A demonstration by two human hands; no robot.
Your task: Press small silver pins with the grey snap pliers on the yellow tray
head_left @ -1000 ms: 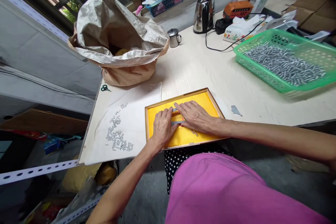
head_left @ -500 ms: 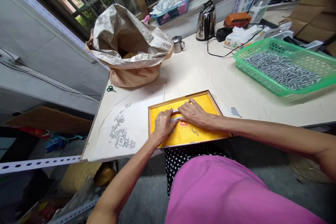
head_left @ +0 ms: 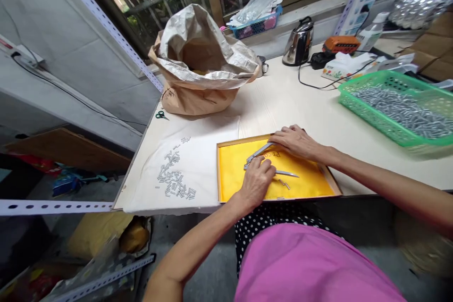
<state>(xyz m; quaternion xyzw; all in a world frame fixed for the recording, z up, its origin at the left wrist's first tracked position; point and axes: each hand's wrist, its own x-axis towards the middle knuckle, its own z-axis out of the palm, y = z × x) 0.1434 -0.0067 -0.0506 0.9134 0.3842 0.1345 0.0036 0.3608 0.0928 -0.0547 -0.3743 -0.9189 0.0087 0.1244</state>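
A wooden tray with a yellow lining lies at the table's near edge in front of me. My left hand rests on the lining with fingers curled onto a flat metal strip. My right hand sits at the tray's far edge, its fingers closed on a second metal strip that slants down to the left. A few small metal pins lie loose on the lining near the left hand.
Several small metal pins lie scattered on white paper left of the tray. A big paper sack stands behind it, with green scissors beside it. At right a green basket holds many pins. A kettle and cables are at the back.
My head has turned left, so the scene has shifted right. The hands have drawn apart: the right went to the tray's far edge, and the two strips now lie separated at an angle.
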